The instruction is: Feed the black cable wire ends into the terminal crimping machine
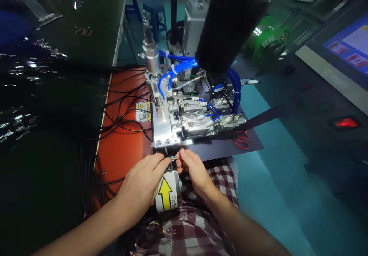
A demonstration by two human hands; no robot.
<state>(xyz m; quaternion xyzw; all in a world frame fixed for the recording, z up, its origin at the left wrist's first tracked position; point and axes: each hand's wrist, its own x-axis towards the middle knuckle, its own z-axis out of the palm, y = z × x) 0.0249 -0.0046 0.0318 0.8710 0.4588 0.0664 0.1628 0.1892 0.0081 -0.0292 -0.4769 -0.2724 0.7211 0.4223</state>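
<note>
Both my hands meet at the front edge of a metal bench machine (164,127). Between their fingertips are small coloured wires (174,158), whose tips are too small to make out. My left hand (143,179) is closed, thumb and fingers pressed together at the wires; its palm side is hidden. From the other side my right hand (192,168) pinches the wires between thumb and forefinger, with the other fingers curled. Just below the hands sits a white label with a yellow arrow (165,195) on a machine part. More cable ends with bared coloured wires (166,232) lie at my lap.
Black cables (123,119) run across the orange base plate (126,148) at left. Blue air tubes (184,62) arch over the machine, below a dark cylinder (230,29). Red-handled scissors (242,140) lie on the dark plate. A screen panel (345,52) stands at right.
</note>
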